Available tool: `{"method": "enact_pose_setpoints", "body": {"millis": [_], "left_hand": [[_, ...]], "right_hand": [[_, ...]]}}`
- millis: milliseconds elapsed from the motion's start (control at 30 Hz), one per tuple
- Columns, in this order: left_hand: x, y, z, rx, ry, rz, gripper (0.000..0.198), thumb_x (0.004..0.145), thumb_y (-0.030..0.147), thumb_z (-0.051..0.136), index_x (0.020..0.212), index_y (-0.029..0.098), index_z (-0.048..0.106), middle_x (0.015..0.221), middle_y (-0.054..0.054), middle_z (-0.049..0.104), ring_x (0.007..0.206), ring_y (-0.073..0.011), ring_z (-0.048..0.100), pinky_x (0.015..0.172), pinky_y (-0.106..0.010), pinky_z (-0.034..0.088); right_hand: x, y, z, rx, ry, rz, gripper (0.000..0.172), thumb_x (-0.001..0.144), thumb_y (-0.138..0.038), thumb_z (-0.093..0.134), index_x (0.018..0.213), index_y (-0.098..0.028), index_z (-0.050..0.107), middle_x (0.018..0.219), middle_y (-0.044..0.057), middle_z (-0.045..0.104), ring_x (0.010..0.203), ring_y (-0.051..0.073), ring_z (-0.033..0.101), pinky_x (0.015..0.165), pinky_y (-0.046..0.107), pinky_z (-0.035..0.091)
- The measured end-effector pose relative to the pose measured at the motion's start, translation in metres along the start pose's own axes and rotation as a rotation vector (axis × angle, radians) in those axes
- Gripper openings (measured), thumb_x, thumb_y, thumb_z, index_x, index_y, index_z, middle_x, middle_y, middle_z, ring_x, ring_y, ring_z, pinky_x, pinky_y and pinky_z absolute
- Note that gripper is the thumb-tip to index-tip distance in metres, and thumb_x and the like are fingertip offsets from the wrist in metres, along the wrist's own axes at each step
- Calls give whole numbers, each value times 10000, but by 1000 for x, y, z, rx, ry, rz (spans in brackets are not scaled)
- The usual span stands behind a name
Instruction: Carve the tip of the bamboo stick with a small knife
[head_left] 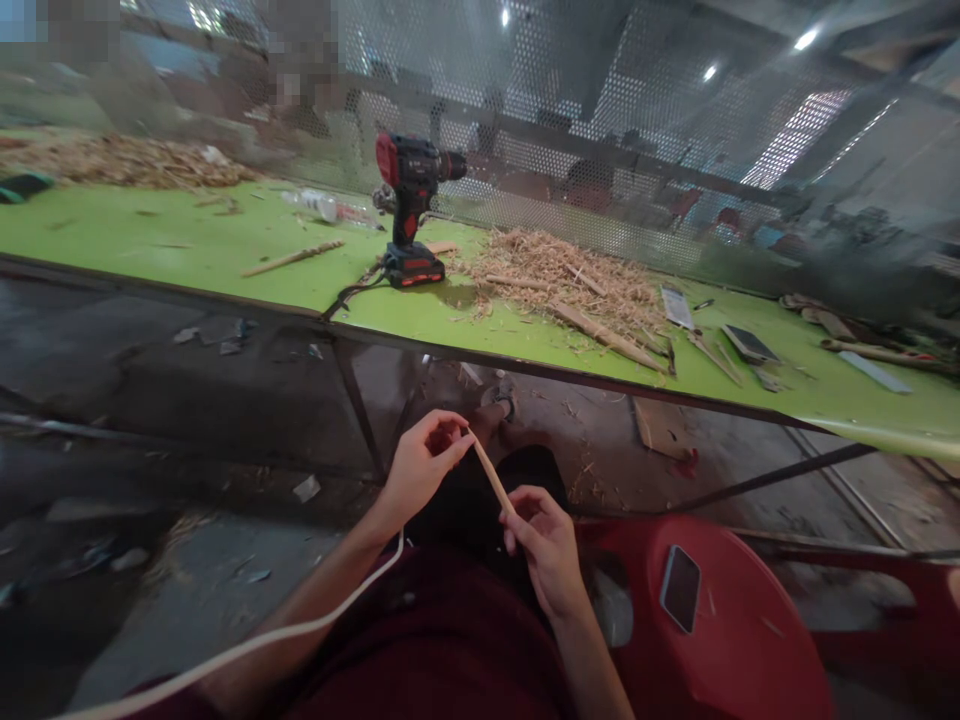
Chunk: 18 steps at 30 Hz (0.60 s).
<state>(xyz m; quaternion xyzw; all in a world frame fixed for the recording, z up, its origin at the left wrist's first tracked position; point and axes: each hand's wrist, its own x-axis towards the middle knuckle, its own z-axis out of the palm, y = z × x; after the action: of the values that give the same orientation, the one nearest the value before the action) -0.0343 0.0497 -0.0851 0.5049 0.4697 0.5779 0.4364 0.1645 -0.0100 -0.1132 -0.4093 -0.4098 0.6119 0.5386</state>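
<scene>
A thin, pale wooden stick point(491, 474) spans the space between my two hands, slanting down to the right above my lap. My left hand point(427, 458) pinches its upper end between thumb and fingertips. The lower end is gripped by my right hand point(545, 545), whose fingers cover that tip. Both hands are in front of the green table's near edge, below the tabletop. A white cable point(322, 620) runs past my left forearm.
On the green table point(300, 300) stand a red and black cordless drill point(411, 205), a heap of wood shavings point(555, 265) and a pointed wooden piece point(607, 338). A phone point(681, 590) lies on a red stool point(750, 640) to my right. Behind the table rises a perforated screen point(600, 110).
</scene>
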Motion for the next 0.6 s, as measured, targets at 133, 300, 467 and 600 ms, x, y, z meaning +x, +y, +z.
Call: {"method": "enact_pose_setpoints", "body": {"millis": [133,300,467,600], "left_hand": [[1,1,0,5,6,-11,244,828,374,779,908,169,673,701,28,581,589,-105,547,539,-210,475],[1,3,1,-24,-7,-7,247,822,366,776,944,170,688,705,26,594,571,-102,545,515,-208,464],[1,9,-2,-10,-54,-19,191,876,352,714,946,175,706,619,35,594,536,-107,559,520,-215,486],[0,8,-4,-14,-63,-19,179,852,343,726,875,171,684,592,38,586,531,-106,560,521,-212,485]], "right_hand": [[2,5,-4,2,2,-9,240,780,-333,885,942,-206,762,759,29,704,506,87,533,490,203,398],[3,5,-6,28,1,-11,238,779,-341,885,933,-202,768,749,26,701,511,95,539,486,208,403],[2,1,-4,64,5,1,205,789,-329,867,926,-204,779,739,17,682,512,96,513,485,217,409],[-1,-7,-2,59,39,32,195,811,-319,846,948,-197,781,760,28,672,554,104,525,511,220,426]]}}
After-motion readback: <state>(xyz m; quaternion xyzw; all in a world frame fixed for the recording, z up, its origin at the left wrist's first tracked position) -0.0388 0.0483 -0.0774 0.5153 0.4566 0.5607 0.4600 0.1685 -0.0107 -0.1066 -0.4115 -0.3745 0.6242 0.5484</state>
